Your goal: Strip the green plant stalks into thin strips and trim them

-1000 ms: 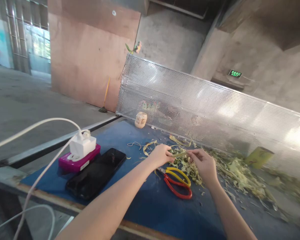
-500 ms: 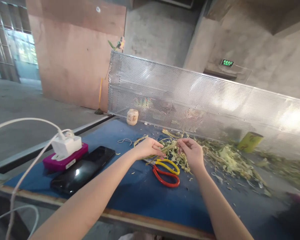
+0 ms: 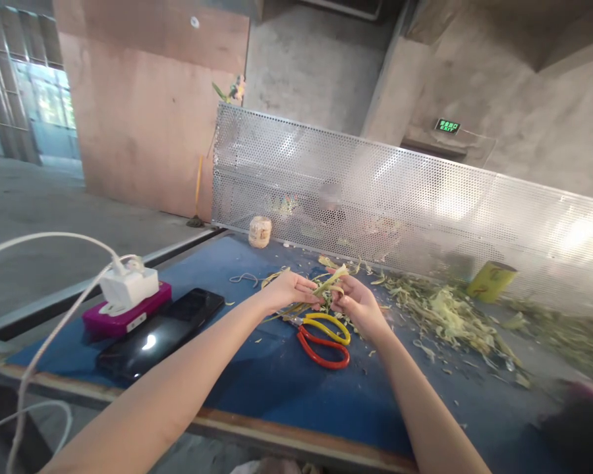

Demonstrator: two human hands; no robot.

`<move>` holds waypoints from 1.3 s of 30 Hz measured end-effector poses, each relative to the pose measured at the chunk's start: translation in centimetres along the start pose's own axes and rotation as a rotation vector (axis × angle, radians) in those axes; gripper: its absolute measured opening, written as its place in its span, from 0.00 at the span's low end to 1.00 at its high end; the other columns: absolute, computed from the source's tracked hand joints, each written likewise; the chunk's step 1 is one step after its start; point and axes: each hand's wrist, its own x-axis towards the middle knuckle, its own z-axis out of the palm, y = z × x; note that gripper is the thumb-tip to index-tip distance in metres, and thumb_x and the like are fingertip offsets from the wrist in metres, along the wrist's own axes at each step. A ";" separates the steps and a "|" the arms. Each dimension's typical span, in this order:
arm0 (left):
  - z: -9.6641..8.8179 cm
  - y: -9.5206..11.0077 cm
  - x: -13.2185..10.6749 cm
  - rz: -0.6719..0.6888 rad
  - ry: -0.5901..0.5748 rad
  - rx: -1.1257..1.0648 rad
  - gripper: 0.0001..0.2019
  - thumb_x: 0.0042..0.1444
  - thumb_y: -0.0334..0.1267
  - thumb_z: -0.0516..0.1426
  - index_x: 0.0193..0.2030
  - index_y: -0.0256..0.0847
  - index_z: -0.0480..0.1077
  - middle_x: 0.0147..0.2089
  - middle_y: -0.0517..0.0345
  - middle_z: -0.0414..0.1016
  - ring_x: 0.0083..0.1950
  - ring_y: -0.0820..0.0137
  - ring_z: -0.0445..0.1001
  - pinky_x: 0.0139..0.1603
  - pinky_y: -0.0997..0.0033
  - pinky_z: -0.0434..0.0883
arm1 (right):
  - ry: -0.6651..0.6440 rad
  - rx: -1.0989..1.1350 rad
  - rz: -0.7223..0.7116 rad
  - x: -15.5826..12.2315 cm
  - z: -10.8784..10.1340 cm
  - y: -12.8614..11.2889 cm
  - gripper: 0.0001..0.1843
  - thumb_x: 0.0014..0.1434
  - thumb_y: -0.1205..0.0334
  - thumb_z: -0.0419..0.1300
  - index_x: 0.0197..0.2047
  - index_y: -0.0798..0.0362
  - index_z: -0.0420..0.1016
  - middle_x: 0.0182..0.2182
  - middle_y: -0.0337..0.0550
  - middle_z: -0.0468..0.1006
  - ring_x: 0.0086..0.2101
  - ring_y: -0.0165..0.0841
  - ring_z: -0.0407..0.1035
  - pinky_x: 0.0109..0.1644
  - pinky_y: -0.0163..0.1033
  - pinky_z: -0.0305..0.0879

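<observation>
Pale green-yellow dried plant strips [image 3: 332, 284] run between my two hands at the middle of the table. My left hand [image 3: 292, 291] is closed around the strips, their stems trailing out to its left. With fingers curled, my right hand [image 3: 356, 301] pinches the strips near their upper end. Just below the hands lie scissors [image 3: 325, 349] with one yellow and one red handle, their blades partly hidden under the stems. Loose plant scraps lie beneath and behind my fingers.
A black phone [image 3: 161, 334] and a magenta power strip [image 3: 123, 315] with white chargers lie at left. A twine spool [image 3: 259, 232] stands by the perforated metal panel [image 3: 296, 158]. Right are a plant heap [image 3: 457, 316] and a yellow-green can [image 3: 492, 281].
My right hand has moved left and slightly down, closer to my left hand. The strips between them now bend upward, their pale end standing up. The left hand has barely moved.
</observation>
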 end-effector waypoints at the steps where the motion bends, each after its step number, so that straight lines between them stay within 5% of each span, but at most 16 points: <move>1: 0.0 0.0 0.0 -0.001 0.010 -0.001 0.21 0.35 0.39 0.64 0.40 0.35 0.73 0.34 0.51 0.78 0.35 0.67 0.76 0.47 0.64 0.68 | -0.032 0.016 -0.012 -0.1 0.1 0.0 0.36 0.38 0.43 0.63 0.48 0.52 0.65 0.24 0.35 0.63 0.22 0.25 0.57 0.25 0.32 0.57; 4: 0.1 -0.1 0.1 0.004 0.025 -0.010 0.22 0.35 0.39 0.64 0.41 0.34 0.72 0.34 0.50 0.78 0.34 0.68 0.76 0.46 0.64 0.68 | -0.060 0.024 -0.026 -0.1 0.4 -0.1 0.39 0.36 0.38 0.61 0.49 0.52 0.65 0.24 0.36 0.64 0.22 0.26 0.57 0.25 0.33 0.58; 10: 0.2 0.0 0.0 -0.007 0.058 -0.008 0.21 0.35 0.34 0.64 0.40 0.36 0.72 0.30 0.54 0.79 0.32 0.69 0.76 0.45 0.63 0.68 | -0.103 -0.006 0.046 -0.1 0.9 0.4 0.30 0.39 0.53 0.65 0.47 0.49 0.67 0.26 0.35 0.67 0.26 0.27 0.63 0.36 0.36 0.64; 15: 0.4 0.6 -0.2 -0.037 0.111 -0.049 0.21 0.33 0.32 0.65 0.40 0.33 0.72 0.30 0.53 0.78 0.31 0.70 0.76 0.46 0.65 0.68 | -0.095 0.191 0.084 -0.1 1.0 0.1 0.33 0.48 0.37 0.50 0.47 0.54 0.69 0.25 0.42 0.68 0.28 0.33 0.66 0.27 0.35 0.60; 21: 0.3 0.4 0.1 -0.054 0.090 -0.057 0.21 0.33 0.33 0.65 0.38 0.31 0.72 0.29 0.52 0.78 0.30 0.70 0.75 0.45 0.66 0.67 | -0.094 0.084 0.103 0.0 0.9 0.7 0.20 0.45 0.61 0.62 0.44 0.48 0.69 0.26 0.36 0.69 0.29 0.28 0.67 0.26 0.29 0.56; 26: 0.2 0.4 0.0 -0.047 0.095 -0.070 0.22 0.33 0.32 0.65 0.40 0.30 0.72 0.28 0.53 0.78 0.28 0.72 0.75 0.42 0.67 0.68 | -0.059 -0.058 0.057 -0.1 1.1 0.5 0.19 0.48 0.57 0.61 0.45 0.49 0.68 0.29 0.38 0.71 0.29 0.28 0.66 0.27 0.30 0.58; 32: 0.3 0.4 -0.2 0.012 -0.010 0.032 0.24 0.40 0.34 0.63 0.48 0.32 0.68 0.32 0.50 0.78 0.33 0.69 0.76 0.45 0.66 0.68 | 0.131 -0.176 0.059 0.1 1.2 0.0 0.15 0.44 0.51 0.61 0.30 0.55 0.72 0.19 0.36 0.68 0.18 0.23 0.57 0.21 0.32 0.53; 39: 0.0 0.4 -0.1 0.042 -0.097 0.140 0.34 0.43 0.33 0.61 0.58 0.33 0.56 0.44 0.45 0.75 0.39 0.68 0.75 0.47 0.64 0.66 | 0.211 -0.081 -0.015 0.3 0.8 0.6 0.14 0.46 0.52 0.61 0.28 0.55 0.71 0.18 0.34 0.67 0.17 0.23 0.56 0.21 0.32 0.53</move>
